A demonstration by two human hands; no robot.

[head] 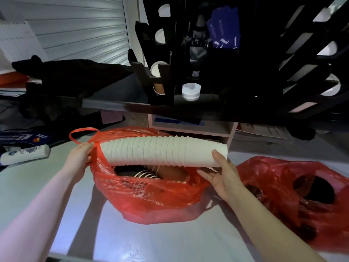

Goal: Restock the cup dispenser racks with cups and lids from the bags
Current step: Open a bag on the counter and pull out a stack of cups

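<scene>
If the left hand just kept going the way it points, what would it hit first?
Probably the narrow end of the stack of white cups, right beyond the left hand, which grips the red bag by its rim. Depth is unclear, so it might slip past.

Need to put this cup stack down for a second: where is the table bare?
Bare table lies in front of the near red bag, along the near edge, and left of that bag, up to the white object. The right side is crowded by the second red bag; behind, the black rack overhangs.
</scene>
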